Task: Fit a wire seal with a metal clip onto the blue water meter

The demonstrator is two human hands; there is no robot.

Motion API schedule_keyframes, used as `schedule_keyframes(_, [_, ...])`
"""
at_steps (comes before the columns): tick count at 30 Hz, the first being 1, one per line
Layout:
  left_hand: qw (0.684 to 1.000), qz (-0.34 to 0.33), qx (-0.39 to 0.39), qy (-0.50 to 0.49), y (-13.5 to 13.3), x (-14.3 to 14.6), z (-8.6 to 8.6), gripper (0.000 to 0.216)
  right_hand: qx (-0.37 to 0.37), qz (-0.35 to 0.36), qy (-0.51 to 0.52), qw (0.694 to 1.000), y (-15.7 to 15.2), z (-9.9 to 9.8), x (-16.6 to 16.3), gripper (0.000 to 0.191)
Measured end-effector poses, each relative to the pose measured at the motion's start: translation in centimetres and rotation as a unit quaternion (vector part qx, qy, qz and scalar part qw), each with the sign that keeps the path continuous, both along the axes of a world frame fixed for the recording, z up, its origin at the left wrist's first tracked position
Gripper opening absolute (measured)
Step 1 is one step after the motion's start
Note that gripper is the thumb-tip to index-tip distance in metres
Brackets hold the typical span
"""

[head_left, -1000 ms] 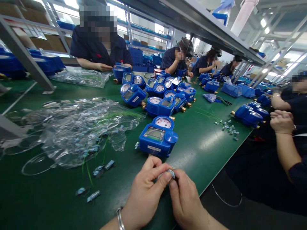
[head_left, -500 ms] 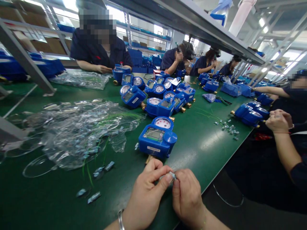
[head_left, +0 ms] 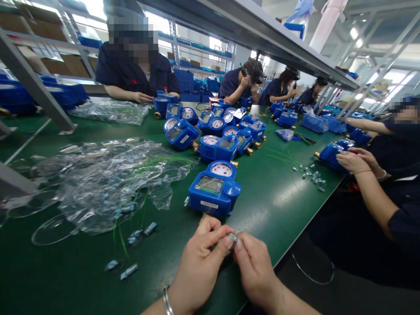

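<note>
At the near edge of the green surface (head_left: 272, 205), the left hand (head_left: 200, 267) and right hand (head_left: 256, 273) both pinched one small clip (head_left: 232, 239) between fingertips. It looked light, stiff and easy to drop, best held by its sides. One blue meter (head_left: 214, 189) sat just beyond; four loose clips (head_left: 129, 251) lay left.

No legible text anywhere. Nearest blue meter (head_left: 215, 192): white label strip on front edge, print too small to read. Red-marked dial face (head_left: 222, 169) behind it: digits blurred. Other meters' displays unreadable.
</note>
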State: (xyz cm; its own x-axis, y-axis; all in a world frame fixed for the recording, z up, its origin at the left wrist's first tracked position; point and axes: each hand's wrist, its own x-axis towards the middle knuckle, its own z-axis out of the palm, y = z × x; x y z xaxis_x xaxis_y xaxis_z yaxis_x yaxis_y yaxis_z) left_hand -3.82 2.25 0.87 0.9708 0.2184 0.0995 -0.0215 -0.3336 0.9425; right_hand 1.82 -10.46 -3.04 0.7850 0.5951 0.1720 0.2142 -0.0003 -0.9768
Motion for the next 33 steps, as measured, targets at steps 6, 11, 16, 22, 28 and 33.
schedule_keyframes(6, [0.997,0.037,0.06,0.029,0.5,-0.3,0.7,0.02,0.028,0.127,0.222,0.966,0.1,0.5,1.1,0.028])
schedule_keyframes(11, [0.975,0.025,0.147,0.168,0.7,-0.3,0.7,0.045,-0.165,0.112,-0.183,0.963,-1.2,1.4,2.0,0.026])
schedule_keyframes(16, [0.979,-0.048,0.114,0.165,0.5,0.4,-0.2,0.049,-0.261,0.13,-0.385,0.876,-1.5,1.6,2.2,0.017])
schedule_keyframes(22, [0.988,-0.017,0.083,0.129,-0.1,0.5,-1.0,0.038,-0.169,0.096,-0.131,0.972,-0.2,0.9,1.3,0.026])
schedule_keyframes(28, [0.989,0.024,0.082,0.12,0.2,0.4,-1.2,0.037,-0.167,0.045,-0.09,0.981,0.5,0.3,0.1,0.022])
schedule_keyframes(33, [0.991,0.009,0.045,0.129,0.5,0.5,-0.7,0.038,-0.204,0.003,-0.418,0.885,-0.4,-0.1,0.6,0.014])
